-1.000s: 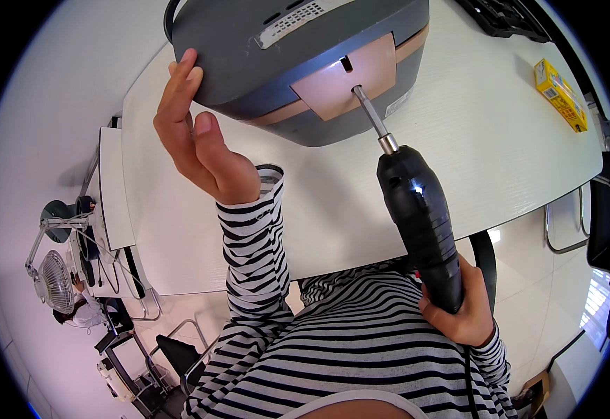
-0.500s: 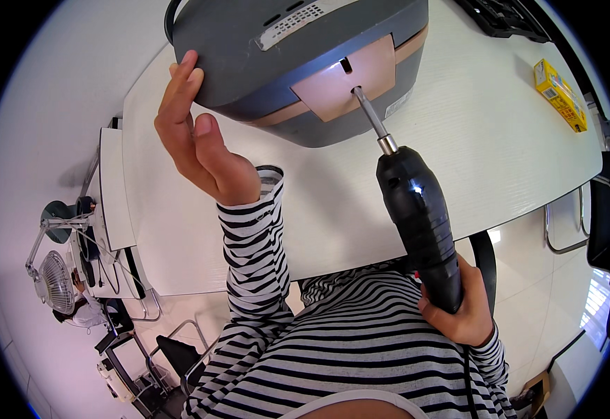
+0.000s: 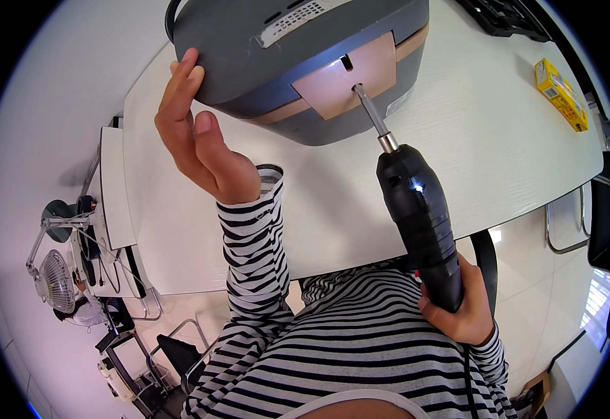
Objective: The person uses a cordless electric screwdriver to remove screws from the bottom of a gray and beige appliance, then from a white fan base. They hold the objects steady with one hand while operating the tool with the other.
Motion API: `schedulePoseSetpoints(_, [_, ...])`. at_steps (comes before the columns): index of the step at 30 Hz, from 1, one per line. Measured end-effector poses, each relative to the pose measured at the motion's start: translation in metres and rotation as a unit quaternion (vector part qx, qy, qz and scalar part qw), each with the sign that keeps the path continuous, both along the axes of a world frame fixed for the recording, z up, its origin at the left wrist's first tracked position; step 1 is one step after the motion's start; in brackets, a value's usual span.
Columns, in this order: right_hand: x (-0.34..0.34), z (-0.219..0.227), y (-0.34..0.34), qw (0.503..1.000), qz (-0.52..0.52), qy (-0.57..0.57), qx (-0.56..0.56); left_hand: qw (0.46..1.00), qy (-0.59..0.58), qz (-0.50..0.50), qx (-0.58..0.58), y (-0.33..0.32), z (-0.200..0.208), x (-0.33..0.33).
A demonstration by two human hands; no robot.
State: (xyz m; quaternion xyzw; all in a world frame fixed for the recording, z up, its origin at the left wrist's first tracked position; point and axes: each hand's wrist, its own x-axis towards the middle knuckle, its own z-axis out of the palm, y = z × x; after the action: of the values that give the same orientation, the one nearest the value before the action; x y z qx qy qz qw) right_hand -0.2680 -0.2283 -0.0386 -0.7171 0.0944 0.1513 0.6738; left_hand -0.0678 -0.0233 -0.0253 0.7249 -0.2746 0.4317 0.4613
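A dark grey appliance (image 3: 249, 66), rounded and shaped like a rice cooker, stands on the white table at the top of the view. A beige panel (image 3: 333, 94) with a dark slot and a small hole is set in its near side. My right hand (image 3: 464, 311) is closed around the rear end of a black power screwdriver (image 3: 420, 216). Its long metal bit (image 3: 371, 112) has its tip at the hole in the panel. My left hand (image 3: 193, 133) has its fingers stretched out, the fingertips against the appliance's left side and the thumb apart.
The white table (image 3: 507, 167) extends right under a small yellow box (image 3: 561, 94). A black object (image 3: 504, 17) lies at the far right. Left, a desk fan (image 3: 55, 279) and another person (image 3: 88, 311) are visible beside equipment. A black chair (image 3: 601, 216) stands at the right.
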Motion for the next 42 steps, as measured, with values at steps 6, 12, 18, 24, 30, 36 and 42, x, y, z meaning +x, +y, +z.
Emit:
schedulePoseSetpoints(6, [-0.0005, 0.0006, 0.0011, 1.000, -0.011, -0.006, -0.003, 1.000, -0.004, -0.001, 0.002, 0.0006, -0.0010, 0.0008])
schedulePoseSetpoints(12, [-0.0007, -0.0004, 0.0000, 1.000, -0.008, -0.017, -0.008, 1.000, -0.002, -0.010, -0.006, 0.0005, -0.0012, 0.0010])
schedulePoseSetpoints(18, [-0.0007, 0.0010, 0.0022, 1.000, -0.015, -0.020, -0.015, 1.000, 0.001, -0.008, -0.001, 0.0015, -0.0008, 0.0001])
schedulePoseSetpoints(24, [-0.0005, 0.0007, 0.0021, 1.000, -0.011, -0.005, -0.007, 1.000, -0.003, -0.012, 0.000, 0.0026, -0.0017, 0.0013])
schedulePoseSetpoints(30, [-0.0018, -0.0002, 0.0018, 1.000, -0.014, -0.006, -0.005, 1.000, 0.000, -0.011, 0.001, 0.0017, -0.0003, 0.0004])
schedulePoseSetpoints(36, [-0.0009, 0.0012, 0.0029, 1.000, -0.013, -0.005, -0.008, 1.000, 0.001, -0.011, 0.002, 0.0037, -0.0011, 0.0010])
schedulePoseSetpoints(42, [-0.0015, -0.0004, 0.0033, 1.000, -0.016, -0.014, -0.005, 1.000, -0.002, -0.011, 0.001, 0.0033, -0.0009, 0.0015])
